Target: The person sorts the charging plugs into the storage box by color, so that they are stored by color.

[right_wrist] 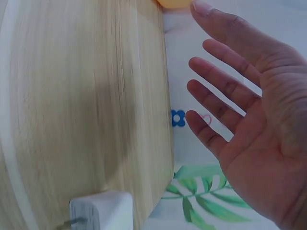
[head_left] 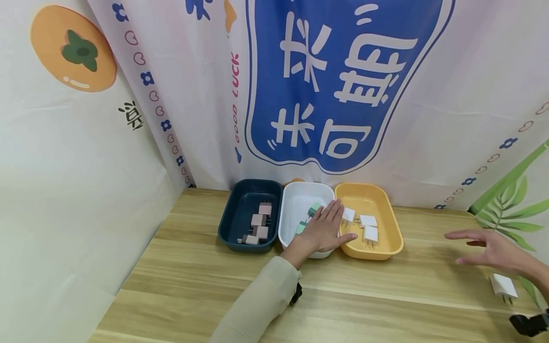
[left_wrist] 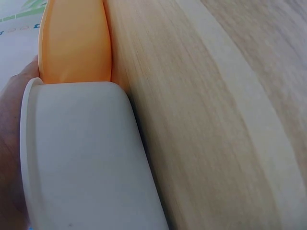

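My left hand (head_left: 322,232) lies palm down, fingers straight, across the adjoining rims of the white tray (head_left: 292,193) and the yellow tray (head_left: 392,238). It hides part of the green chargers (head_left: 315,208) in the white tray. Several white plug chargers (head_left: 368,221) lie in the yellow one, beside the fingers. At the right, my right hand (head_left: 493,248) is above the table with fingers spread and holds nothing. Just below it a single white charger (head_left: 503,287) rests on the wood, prongs toward me; the right wrist view shows this white charger (right_wrist: 112,211) too.
A dark blue tray (head_left: 227,221) with several pinkish chargers (head_left: 259,220) stands left of the white tray. All three trays sit side by side at the back of the wooden table (head_left: 193,276), against a printed curtain (head_left: 206,95).
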Motion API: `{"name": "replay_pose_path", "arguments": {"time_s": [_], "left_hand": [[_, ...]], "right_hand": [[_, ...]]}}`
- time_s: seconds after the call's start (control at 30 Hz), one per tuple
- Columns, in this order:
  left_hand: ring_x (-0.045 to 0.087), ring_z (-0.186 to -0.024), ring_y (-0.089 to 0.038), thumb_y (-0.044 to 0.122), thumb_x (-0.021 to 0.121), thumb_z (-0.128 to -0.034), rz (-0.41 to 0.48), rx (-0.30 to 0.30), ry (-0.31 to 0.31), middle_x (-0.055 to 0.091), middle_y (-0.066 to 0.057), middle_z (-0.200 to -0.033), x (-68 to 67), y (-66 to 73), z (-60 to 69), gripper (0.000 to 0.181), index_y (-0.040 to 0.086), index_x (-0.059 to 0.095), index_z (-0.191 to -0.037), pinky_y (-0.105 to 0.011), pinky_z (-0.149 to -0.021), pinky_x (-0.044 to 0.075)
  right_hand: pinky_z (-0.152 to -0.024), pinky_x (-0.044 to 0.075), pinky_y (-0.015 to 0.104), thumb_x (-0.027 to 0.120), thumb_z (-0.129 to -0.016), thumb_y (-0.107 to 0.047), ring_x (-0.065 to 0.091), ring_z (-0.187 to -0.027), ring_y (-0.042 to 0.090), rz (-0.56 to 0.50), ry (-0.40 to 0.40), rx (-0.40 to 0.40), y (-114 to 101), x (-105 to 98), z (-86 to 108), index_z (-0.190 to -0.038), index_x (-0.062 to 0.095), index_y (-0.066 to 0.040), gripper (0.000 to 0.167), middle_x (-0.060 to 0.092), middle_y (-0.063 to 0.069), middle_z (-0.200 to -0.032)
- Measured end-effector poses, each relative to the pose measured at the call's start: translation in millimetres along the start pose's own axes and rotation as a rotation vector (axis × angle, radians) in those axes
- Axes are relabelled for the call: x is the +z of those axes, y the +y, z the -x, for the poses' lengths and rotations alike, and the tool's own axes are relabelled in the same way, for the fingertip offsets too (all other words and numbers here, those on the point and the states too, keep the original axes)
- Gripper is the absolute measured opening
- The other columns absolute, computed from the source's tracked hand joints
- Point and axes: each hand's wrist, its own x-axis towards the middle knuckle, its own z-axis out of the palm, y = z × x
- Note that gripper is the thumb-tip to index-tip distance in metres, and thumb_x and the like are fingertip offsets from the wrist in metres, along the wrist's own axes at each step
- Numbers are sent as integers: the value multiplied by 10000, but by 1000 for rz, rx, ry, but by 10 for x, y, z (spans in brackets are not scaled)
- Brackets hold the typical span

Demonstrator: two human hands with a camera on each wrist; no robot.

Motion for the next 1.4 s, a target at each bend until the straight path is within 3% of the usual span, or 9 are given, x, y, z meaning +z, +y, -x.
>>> {"name": "replay_pose_path", "arguments": {"time_s": [0.17,0.5,0.73,0.9,1.23,1.4], "left_hand": [[-120,-1633,-141,789,259,-1030,-12,2,2,-140,2,-1777,-2,1,11,983,134,-10,-1713,-413,-1333,14],[-125,-1631,-142,791,267,-1029,-1,5,-3,-152,5,-1773,37,-8,-15,987,138,-15,-1712,-418,-1331,11],[-96,-1639,-147,791,265,-1029,-16,11,27,-114,-7,-1784,34,-9,2,986,127,24,-1716,-419,-1334,37],[-66,-1645,-159,780,274,-1036,-18,21,48,-78,-21,-1791,23,0,28,976,117,49,-1717,-425,-1335,67],[-111,-1634,-145,788,269,-1029,11,10,18,-123,-7,-1781,48,-26,-27,986,129,3,-1713,-426,-1331,18],[-113,-1634,-146,788,273,-1029,9,8,16,-130,-6,-1779,53,-25,-33,987,131,-2,-1712,-429,-1332,26]], "right_hand": [[-812,480,60,930,-764,-46,406,-1161,-276,-13,0,2,113,-11,96,-1276,731,-19,550,558,-398,-1266],[-722,520,160,885,-818,-24,407,-1121,-270,-31,-72,81,334,-43,356,-1302,698,26,522,534,-423,-1243],[-715,527,156,877,-835,-25,435,-1069,-266,-65,-105,147,427,-55,489,-1289,667,87,512,495,-462,-1203],[-721,515,140,878,-822,0,478,-1074,-242,-78,-73,121,506,-35,598,-1280,693,39,496,495,-457,-1224],[-739,471,90,867,-807,49,463,-1083,-257,-116,-66,122,626,-25,743,-1299,720,-54,524,511,-456,-1244],[-762,454,47,852,-781,109,460,-1108,-261,-168,-54,82,657,-4,799,-1308,721,-82,576,527,-443,-1268]]}}
